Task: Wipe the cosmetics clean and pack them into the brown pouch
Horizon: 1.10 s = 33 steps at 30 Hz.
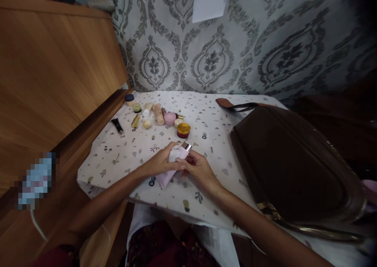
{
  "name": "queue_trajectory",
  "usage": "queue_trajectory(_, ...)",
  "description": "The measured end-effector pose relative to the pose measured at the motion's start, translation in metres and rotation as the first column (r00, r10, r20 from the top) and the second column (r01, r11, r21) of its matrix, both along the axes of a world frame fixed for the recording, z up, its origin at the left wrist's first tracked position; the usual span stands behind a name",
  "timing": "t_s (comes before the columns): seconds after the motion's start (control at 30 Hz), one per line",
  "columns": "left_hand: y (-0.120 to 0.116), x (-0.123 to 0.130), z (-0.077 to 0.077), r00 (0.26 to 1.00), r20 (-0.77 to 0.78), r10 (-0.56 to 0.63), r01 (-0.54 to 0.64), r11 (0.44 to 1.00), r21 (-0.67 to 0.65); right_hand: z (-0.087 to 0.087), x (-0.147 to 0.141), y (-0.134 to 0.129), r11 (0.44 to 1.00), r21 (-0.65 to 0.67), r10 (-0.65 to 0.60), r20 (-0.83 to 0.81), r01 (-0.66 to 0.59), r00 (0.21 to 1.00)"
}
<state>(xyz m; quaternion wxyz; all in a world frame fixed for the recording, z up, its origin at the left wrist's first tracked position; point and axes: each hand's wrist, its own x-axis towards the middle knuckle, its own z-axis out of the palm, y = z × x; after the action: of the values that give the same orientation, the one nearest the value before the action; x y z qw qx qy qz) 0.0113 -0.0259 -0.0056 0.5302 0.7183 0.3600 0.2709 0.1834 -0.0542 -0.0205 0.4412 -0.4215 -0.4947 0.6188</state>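
Observation:
Both hands are closed around a pale pink squeeze tube [167,178] with a shiny silver cap, held over the front part of the cloth. My left hand [163,160] grips it from the left, thumb across its front. From the right, my right hand [202,168] has its fingers bent around the tube, close under the cap. A whitish patch shows on the tube between the hands; its print is too blurred to read. Just beyond the cap sits a round jar with a golden lid [183,129], apart from both hands.
Behind lie a pink jar [169,119], a beige tube [158,114], a white tube [147,110], a golden bottle [135,121], a black tube [118,127] and a dark-lidded jar [129,99]. A large brown bag [288,161] covers the right side. A wooden cabinet [59,55] stands left.

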Motion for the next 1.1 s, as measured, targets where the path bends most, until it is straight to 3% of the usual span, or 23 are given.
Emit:
queue_trajectory(0.07,-0.001,-0.002,0.004,0.997,-0.075,-0.016,0.015,1.0,-0.005,0.003,0.003,0.001,1.0,-0.017,-0.001,-0.03,0.0,1.0)
queue_trajectory(0.17,0.001,-0.01,0.016,0.954,-0.299,-0.01,0.059,0.986,0.156,0.004,0.007,0.004,1.0,0.018,-0.007,-0.03,0.007,1.0)
queue_trajectory(0.27,0.007,-0.021,0.03,0.859,-0.511,-0.021,0.215,0.921,0.324,0.0,0.013,0.01,0.991,0.134,-0.005,0.033,0.001,0.999)
queue_trajectory(0.37,0.014,-0.032,0.035,0.802,-0.597,-0.037,0.333,0.857,0.394,-0.007,0.018,0.015,0.947,0.314,0.0,0.217,-0.069,0.976)
queue_trajectory(0.47,0.018,-0.035,0.027,0.782,-0.623,0.011,0.354,0.815,0.459,-0.011,0.023,0.018,0.889,0.435,-0.088,0.471,-0.145,0.878)
queue_trajectory(0.53,0.016,-0.035,0.016,0.768,-0.632,0.106,0.328,0.781,0.531,-0.011,0.025,0.019,0.87,0.458,-0.129,0.571,-0.185,0.811)
queue_trajectory(0.7,0.009,-0.029,-0.008,0.799,-0.492,0.346,0.175,0.648,0.741,-0.011,0.025,0.018,0.864,0.466,-0.151,0.598,-0.188,0.787)
queue_trajectory(0.83,0.003,-0.015,-0.008,0.848,-0.309,0.431,0.045,0.522,0.852,-0.011,0.021,0.017,0.874,0.451,-0.155,0.61,-0.18,0.777)
queue_trajectory(1.0,-0.008,0.01,-0.005,0.848,-0.326,0.419,0.155,0.392,0.907,-0.011,0.019,0.016,0.864,0.465,-0.186,0.649,-0.192,0.738)
queue_trajectory(1.1,-0.011,0.016,-0.007,0.801,-0.354,0.483,0.189,0.357,0.915,-0.012,0.019,0.015,0.864,0.469,-0.195,0.646,-0.182,0.738)
